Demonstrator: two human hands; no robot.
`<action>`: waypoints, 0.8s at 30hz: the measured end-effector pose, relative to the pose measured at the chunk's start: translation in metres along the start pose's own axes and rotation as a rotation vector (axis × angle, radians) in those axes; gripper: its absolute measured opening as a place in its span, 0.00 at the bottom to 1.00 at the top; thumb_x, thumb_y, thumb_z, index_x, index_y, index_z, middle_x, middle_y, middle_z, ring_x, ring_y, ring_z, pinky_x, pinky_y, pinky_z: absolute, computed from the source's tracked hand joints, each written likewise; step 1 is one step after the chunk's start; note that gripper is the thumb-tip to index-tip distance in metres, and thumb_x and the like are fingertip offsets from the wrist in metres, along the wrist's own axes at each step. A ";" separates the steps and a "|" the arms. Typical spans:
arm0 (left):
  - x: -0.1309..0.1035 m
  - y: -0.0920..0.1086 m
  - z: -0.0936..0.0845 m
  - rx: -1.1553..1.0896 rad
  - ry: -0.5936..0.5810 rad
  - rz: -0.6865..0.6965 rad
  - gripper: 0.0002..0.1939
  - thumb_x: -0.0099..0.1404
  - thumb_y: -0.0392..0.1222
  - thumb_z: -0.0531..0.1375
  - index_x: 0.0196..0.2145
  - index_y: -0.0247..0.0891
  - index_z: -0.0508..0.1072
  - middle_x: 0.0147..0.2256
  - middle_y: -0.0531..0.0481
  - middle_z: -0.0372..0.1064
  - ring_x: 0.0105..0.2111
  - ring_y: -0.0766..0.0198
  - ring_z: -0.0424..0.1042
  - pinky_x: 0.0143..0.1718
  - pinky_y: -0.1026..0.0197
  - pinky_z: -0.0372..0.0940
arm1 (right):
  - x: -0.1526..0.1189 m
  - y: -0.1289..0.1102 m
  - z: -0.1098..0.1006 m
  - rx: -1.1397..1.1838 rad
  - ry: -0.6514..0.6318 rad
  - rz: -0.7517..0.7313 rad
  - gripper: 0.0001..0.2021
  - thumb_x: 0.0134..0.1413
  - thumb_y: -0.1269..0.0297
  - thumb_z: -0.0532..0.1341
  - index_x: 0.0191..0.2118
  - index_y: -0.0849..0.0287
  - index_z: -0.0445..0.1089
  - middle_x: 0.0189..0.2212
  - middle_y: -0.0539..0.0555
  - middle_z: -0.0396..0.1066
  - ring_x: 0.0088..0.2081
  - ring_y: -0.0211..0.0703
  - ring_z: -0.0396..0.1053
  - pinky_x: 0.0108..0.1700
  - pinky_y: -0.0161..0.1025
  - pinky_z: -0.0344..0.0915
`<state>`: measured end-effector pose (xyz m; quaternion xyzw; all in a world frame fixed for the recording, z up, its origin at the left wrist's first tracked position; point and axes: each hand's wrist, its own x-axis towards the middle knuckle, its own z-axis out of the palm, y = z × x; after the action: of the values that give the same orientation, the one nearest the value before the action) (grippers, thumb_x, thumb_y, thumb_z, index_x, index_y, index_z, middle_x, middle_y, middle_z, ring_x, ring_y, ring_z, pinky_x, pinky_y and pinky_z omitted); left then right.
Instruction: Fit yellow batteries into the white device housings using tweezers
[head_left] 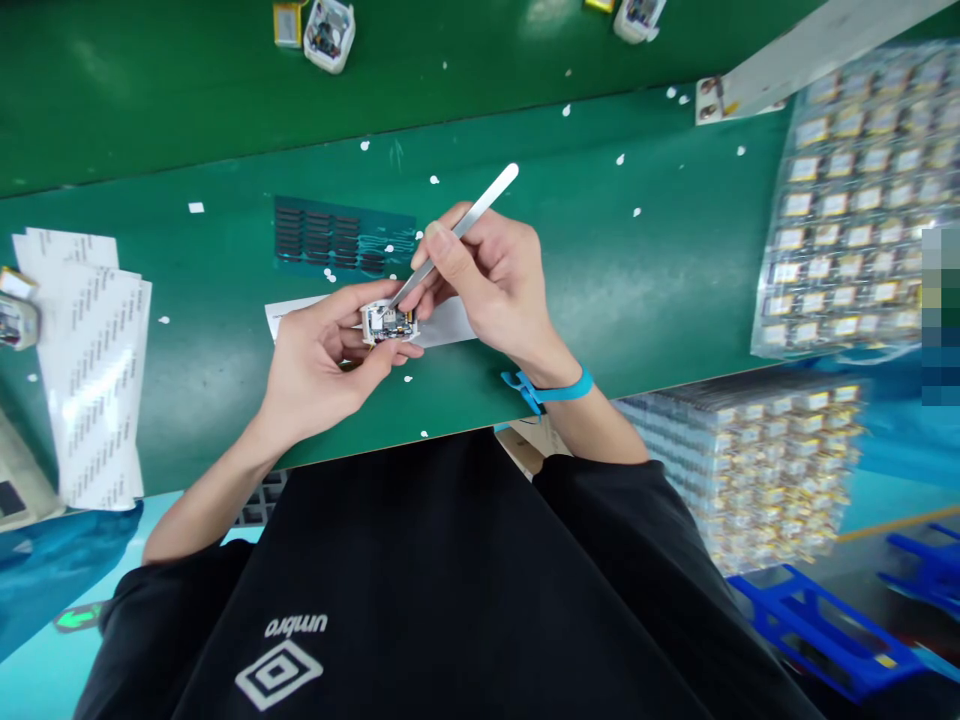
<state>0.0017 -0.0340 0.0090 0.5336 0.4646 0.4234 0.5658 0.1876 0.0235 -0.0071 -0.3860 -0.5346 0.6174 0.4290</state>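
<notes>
Head view shows us one small white device (388, 323), held just above the green bench (660, 270) over a white paper strip (450, 322). Our left hand (322, 365) pinches it between thumb and fingers. Our right hand (491, 275) is closed around one pair of metal tweezers (457, 232), tip touching the device. We count two similar devices (328, 32) at the far edge, and one sheet stack (90, 360) at left.

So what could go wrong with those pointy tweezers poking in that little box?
The tweezers in the right hand have their tips inside the small white box, so they might scratch the tiny parts. The left hand holds the box only by its fingertips above the green table, so it might slip.
</notes>
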 end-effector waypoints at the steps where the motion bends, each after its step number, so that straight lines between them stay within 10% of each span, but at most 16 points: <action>1: 0.000 0.000 0.000 -0.008 -0.003 -0.002 0.20 0.62 0.32 0.70 0.52 0.38 0.79 0.39 0.48 0.83 0.35 0.55 0.85 0.39 0.59 0.84 | 0.000 0.000 0.000 -0.013 0.000 -0.009 0.21 0.65 0.39 0.63 0.35 0.53 0.68 0.26 0.47 0.80 0.22 0.37 0.74 0.25 0.35 0.75; 12: 0.001 -0.007 -0.010 0.088 0.006 -0.072 0.12 0.72 0.42 0.65 0.51 0.37 0.80 0.33 0.50 0.81 0.31 0.57 0.84 0.34 0.59 0.82 | -0.002 -0.001 -0.005 -0.136 0.143 -0.313 0.13 0.72 0.53 0.61 0.37 0.54 0.74 0.32 0.47 0.78 0.31 0.36 0.81 0.32 0.33 0.78; 18: 0.013 -0.010 -0.040 0.568 0.144 0.250 0.11 0.74 0.41 0.62 0.51 0.45 0.81 0.47 0.49 0.82 0.42 0.58 0.82 0.44 0.56 0.77 | 0.006 0.006 -0.021 -0.631 0.083 -0.387 0.18 0.74 0.51 0.57 0.38 0.51 0.79 0.40 0.51 0.82 0.43 0.43 0.78 0.52 0.44 0.75; 24: 0.030 -0.027 -0.049 0.779 -0.038 0.359 0.12 0.74 0.38 0.58 0.48 0.46 0.80 0.49 0.49 0.81 0.54 0.52 0.77 0.57 0.48 0.70 | 0.011 0.027 -0.023 -0.752 -0.029 -0.384 0.17 0.74 0.53 0.56 0.43 0.55 0.80 0.46 0.53 0.82 0.47 0.45 0.77 0.54 0.48 0.73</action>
<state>-0.0403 0.0038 -0.0205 0.7874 0.4791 0.2983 0.2478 0.2018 0.0400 -0.0368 -0.4003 -0.7908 0.2935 0.3580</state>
